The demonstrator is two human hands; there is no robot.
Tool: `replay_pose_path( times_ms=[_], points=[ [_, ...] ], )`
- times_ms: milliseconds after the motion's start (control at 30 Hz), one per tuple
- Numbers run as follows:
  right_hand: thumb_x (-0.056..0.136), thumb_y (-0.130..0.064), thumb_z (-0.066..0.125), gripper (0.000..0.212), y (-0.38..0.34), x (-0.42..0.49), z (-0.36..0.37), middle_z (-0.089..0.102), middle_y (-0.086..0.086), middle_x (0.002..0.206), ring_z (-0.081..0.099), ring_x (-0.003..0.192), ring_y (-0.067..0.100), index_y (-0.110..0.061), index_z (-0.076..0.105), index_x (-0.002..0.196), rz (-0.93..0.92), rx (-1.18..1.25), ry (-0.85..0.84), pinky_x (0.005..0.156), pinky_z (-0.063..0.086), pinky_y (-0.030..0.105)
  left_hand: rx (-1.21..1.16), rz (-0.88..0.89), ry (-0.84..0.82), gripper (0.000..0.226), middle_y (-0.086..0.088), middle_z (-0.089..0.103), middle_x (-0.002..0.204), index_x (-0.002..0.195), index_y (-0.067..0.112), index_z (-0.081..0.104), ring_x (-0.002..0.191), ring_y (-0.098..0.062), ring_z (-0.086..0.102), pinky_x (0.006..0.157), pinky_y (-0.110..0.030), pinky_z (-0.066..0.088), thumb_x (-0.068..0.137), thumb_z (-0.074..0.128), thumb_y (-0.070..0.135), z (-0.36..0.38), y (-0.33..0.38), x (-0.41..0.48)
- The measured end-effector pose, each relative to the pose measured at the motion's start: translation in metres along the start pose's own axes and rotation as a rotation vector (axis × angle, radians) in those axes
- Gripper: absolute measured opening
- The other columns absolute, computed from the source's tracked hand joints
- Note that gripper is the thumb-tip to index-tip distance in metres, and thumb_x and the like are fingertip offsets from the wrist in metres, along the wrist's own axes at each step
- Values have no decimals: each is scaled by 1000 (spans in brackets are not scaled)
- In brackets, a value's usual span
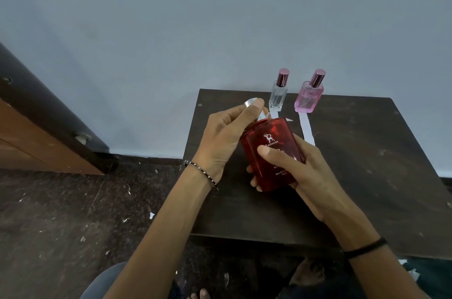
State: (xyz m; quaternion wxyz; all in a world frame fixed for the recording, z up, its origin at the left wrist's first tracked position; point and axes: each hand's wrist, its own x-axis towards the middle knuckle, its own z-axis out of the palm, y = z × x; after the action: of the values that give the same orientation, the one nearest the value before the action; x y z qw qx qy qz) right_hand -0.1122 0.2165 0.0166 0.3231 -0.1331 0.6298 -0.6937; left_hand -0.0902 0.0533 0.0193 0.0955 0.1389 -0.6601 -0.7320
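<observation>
— What's at the far left?

— A wooden cabinet [36, 132] with a dark edge, standing against the wall over a speckled floor [73, 201].

— And the first hand?

— The left hand [225, 139], with a beaded bracelet [201, 172] on its wrist, has its fingers and thumb curled round the silver cap [250, 103], pinching it at the top of the red perfume bottle [271, 149].

— Is the cap seated or lifted?

— I cannot tell; the fingers hide the joint.

— Where is the bottle itself?

— In the air above the left part of the dark table [367, 164], tilted with its top leaning away and to the left. The front label faces up and reads "Ramsons".

— What supports it?

— The right hand [305, 174] is wrapped round the lower body, thumb pressed across the front, fingertips showing at the bottle's left edge. A black band [367, 248] sits on that wrist.

— Anything past the hands?

— At the table's far edge by the wall, a small clear bottle [278, 94] stands upright, and just right of it a pink bottle [308, 99], both with shiny pink caps. A white paper strip [307, 131] runs from the pink bottle toward the right hand.
</observation>
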Motion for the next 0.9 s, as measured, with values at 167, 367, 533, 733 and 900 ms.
replay_pose_path(
  times_ms=[167,367,533,733,900],
  points=[
    [82,-28,75,47,3,-1,-5,75,11,103,77,78,34,-29,59,127,-71,-143,65,73,63,45,-14,58,48,30,-12,77,96,99,6,76,87,-18,73,86,-33,58,96,61,31,9,-5,4],
    [70,-60,69,60,7,1,-14,66,-19,108,66,99,2,-42,53,125,-146,-529,250,89,55,24,-41,118,159,28,-7,79,88,100,1,77,81,-11,74,73,-17,55,94,65,25,23,-11,5],
    [71,-61,70,51,5,0,-16,66,-22,106,65,99,0,-50,54,118,-144,-528,240,88,53,22,-63,152,229,25,-3,77,78,95,-3,77,74,-8,73,66,-14,54,94,66,20,31,-11,5],
    [71,-64,64,56,3,-5,-13,50,-35,95,51,84,-18,-47,43,120,-199,-703,308,68,41,-5,-29,164,273,25,3,78,78,98,0,78,76,-2,73,65,-8,51,92,67,22,35,-11,0],
    [79,-50,73,66,13,-6,-8,58,-16,109,53,82,-14,-22,54,136,-366,-862,392,66,38,-10,-16,159,327,22,4,78,75,90,5,80,74,-3,73,66,-11,53,91,69,24,37,-10,3]
  ],
)
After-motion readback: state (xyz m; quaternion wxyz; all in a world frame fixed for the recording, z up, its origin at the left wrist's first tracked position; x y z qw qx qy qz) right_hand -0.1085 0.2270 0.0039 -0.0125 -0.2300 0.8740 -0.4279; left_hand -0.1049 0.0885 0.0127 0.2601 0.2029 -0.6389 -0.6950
